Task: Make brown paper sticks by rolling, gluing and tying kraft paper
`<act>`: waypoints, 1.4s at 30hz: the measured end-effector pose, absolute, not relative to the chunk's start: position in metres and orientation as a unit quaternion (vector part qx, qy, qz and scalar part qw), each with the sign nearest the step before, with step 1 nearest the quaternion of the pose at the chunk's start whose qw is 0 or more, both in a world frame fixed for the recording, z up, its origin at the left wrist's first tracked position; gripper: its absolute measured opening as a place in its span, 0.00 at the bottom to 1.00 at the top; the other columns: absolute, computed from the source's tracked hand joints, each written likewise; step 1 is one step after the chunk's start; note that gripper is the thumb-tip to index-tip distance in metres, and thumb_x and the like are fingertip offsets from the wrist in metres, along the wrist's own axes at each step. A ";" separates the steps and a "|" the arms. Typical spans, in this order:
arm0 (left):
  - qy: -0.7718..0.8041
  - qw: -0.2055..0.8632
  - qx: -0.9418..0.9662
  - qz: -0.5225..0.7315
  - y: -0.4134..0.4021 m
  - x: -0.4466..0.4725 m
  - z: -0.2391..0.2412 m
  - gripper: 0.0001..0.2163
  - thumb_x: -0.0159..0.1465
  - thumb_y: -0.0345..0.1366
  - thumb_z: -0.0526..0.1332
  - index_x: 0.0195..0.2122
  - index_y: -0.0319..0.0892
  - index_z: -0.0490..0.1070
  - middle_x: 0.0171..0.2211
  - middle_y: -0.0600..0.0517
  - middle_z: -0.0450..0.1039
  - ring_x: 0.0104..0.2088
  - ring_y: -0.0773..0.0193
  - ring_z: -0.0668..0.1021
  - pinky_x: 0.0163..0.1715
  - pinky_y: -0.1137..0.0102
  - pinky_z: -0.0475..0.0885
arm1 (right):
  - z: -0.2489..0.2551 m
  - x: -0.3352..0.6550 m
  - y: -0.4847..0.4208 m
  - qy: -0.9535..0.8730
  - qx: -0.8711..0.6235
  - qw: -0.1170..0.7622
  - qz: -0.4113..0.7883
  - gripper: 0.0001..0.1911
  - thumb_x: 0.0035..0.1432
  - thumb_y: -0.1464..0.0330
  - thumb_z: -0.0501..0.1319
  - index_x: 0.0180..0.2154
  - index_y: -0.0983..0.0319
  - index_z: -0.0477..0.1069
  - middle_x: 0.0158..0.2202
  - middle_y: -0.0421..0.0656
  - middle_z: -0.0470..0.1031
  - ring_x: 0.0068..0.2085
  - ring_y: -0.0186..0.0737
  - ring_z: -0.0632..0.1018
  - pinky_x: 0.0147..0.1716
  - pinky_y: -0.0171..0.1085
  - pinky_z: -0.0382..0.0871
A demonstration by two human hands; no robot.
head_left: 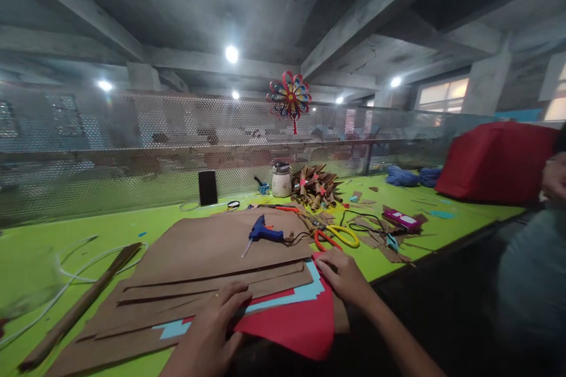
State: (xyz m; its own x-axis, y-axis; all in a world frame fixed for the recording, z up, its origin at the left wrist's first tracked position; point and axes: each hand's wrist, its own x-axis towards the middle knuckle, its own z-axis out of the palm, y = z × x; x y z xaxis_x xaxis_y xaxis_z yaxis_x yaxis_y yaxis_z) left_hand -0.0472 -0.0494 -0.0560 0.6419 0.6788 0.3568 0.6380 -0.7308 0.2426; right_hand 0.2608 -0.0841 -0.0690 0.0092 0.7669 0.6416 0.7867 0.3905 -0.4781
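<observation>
A red paper sheet [300, 324] lies at the table's front edge, with a light blue stepped paper strip [305, 291] on it. Creased brown paper sheets [212, 297] partly cover both. My left hand [219, 318] rests on the brown and red sheets, fingers stretched out and thumb apart. At the red sheet's upper right corner is my right hand [340, 277], thumb and fingers closed on its edge. A blue glue gun [265, 231] lies on the large brown sheet [194, 238] beyond my hands. Scissors with red and yellow handles [342, 235] lie just past my right hand.
A rolled brown paper tube [79, 309] and white cable [73, 274] lie left. Behind stand a dark tablet-like panel [207, 188], a pale jug [281, 181] and a pile of brown paper cones [316, 187]. A large red bag [495, 162] and another person [535, 271] are right.
</observation>
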 end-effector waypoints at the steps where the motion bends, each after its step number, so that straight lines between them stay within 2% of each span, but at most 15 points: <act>1: 0.365 0.048 0.905 0.214 -0.050 -0.047 -0.056 0.19 0.56 0.32 0.55 0.50 0.48 0.68 0.55 0.48 0.64 0.54 0.56 0.68 0.53 0.61 0.65 | -0.068 0.261 -0.085 -0.705 -0.552 0.445 -0.010 0.12 0.59 0.68 0.52 0.31 0.61 0.73 0.30 0.44 0.75 0.34 0.40 0.72 0.36 0.39 0.65; 15: 0.385 0.078 0.896 0.205 -0.068 -0.044 -0.046 0.21 0.55 0.29 0.54 0.51 0.45 0.67 0.56 0.47 0.62 0.57 0.56 0.64 0.55 0.60 0.61 | -0.078 0.265 -0.085 -0.714 -0.567 0.411 0.005 0.13 0.60 0.65 0.51 0.35 0.61 0.73 0.35 0.45 0.75 0.39 0.41 0.73 0.41 0.41 0.66; 17: 0.385 0.081 0.898 0.198 -0.070 -0.046 -0.043 0.20 0.56 0.31 0.55 0.51 0.45 0.66 0.56 0.46 0.61 0.57 0.56 0.63 0.55 0.61 0.61 | -0.079 0.266 -0.085 -0.715 -0.567 0.408 -0.001 0.13 0.60 0.65 0.51 0.35 0.61 0.73 0.35 0.44 0.75 0.39 0.41 0.73 0.41 0.41 0.66; 20: 0.373 0.100 0.906 0.174 -0.072 -0.047 -0.032 0.22 0.57 0.44 0.58 0.52 0.45 0.65 0.56 0.46 0.61 0.56 0.54 0.64 0.54 0.60 0.61 | -0.079 0.267 -0.087 -0.714 -0.567 0.410 -0.012 0.12 0.60 0.65 0.52 0.34 0.60 0.73 0.35 0.44 0.76 0.39 0.41 0.74 0.40 0.40 0.67; 23: 0.367 0.112 0.912 0.143 -0.068 -0.041 -0.015 0.21 0.61 0.49 0.52 0.50 0.44 0.66 0.51 0.46 0.68 0.50 0.56 0.70 0.49 0.62 0.65 | -0.077 0.268 -0.090 -0.713 -0.566 0.413 -0.024 0.11 0.59 0.65 0.53 0.34 0.60 0.73 0.35 0.44 0.76 0.38 0.40 0.74 0.39 0.40 0.67; 25: 0.370 0.090 0.917 0.118 -0.060 -0.031 -0.005 0.18 0.63 0.46 0.49 0.47 0.42 0.67 0.42 0.47 0.72 0.41 0.59 0.73 0.41 0.66 0.68 | -0.075 0.269 -0.091 -0.713 -0.563 0.417 -0.036 0.10 0.59 0.65 0.54 0.33 0.61 0.73 0.34 0.44 0.76 0.38 0.40 0.74 0.40 0.40 0.67; 29: 0.298 -0.018 0.952 0.063 -0.046 -0.010 0.004 0.09 0.61 0.39 0.53 0.35 0.40 0.69 0.34 0.47 0.70 0.35 0.60 0.72 0.35 0.68 0.66 | -0.072 0.269 -0.090 -0.714 -0.557 0.421 -0.040 0.09 0.58 0.67 0.55 0.32 0.61 0.73 0.32 0.43 0.76 0.36 0.40 0.74 0.38 0.39 0.67; 32: 0.258 -0.061 0.963 0.043 -0.042 -0.003 0.003 0.08 0.61 0.31 0.50 0.34 0.40 0.69 0.34 0.47 0.69 0.34 0.62 0.71 0.36 0.69 0.66 | -0.071 0.269 -0.090 -0.716 -0.556 0.420 -0.043 0.09 0.58 0.68 0.55 0.31 0.61 0.73 0.32 0.43 0.76 0.35 0.40 0.74 0.39 0.39 0.67; 36: 0.253 -0.087 0.963 0.045 -0.041 -0.005 -0.006 0.12 0.55 0.23 0.51 0.37 0.39 0.68 0.36 0.46 0.68 0.36 0.61 0.70 0.39 0.67 0.66 | -0.071 0.268 -0.090 -0.717 -0.555 0.418 -0.052 0.10 0.58 0.68 0.54 0.31 0.61 0.73 0.32 0.43 0.77 0.35 0.40 0.74 0.40 0.41 0.67; 39: 0.282 -0.079 0.953 0.072 -0.039 -0.011 -0.017 0.13 0.54 0.21 0.50 0.37 0.39 0.67 0.37 0.47 0.68 0.37 0.61 0.70 0.39 0.67 0.66 | -0.070 0.267 -0.091 -0.718 -0.554 0.418 -0.052 0.10 0.58 0.67 0.54 0.32 0.61 0.73 0.33 0.43 0.77 0.35 0.40 0.74 0.39 0.41 0.67; 42: 0.330 -0.049 0.936 0.116 -0.038 -0.017 -0.027 0.09 0.57 0.24 0.50 0.35 0.39 0.66 0.36 0.47 0.69 0.35 0.62 0.71 0.37 0.69 0.67 | -0.069 0.267 -0.092 -0.717 -0.559 0.414 -0.049 0.11 0.59 0.67 0.53 0.32 0.60 0.74 0.33 0.44 0.77 0.36 0.41 0.74 0.40 0.41 0.67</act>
State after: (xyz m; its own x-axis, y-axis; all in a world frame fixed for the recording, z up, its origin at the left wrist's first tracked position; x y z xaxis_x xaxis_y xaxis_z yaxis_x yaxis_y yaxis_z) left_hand -0.0172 -0.0378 -0.0268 0.7552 0.6066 0.2484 0.6291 -0.7772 -0.0147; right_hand 0.2669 -0.0916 -0.0689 -0.0318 0.7611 0.6478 0.8418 0.3698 -0.3932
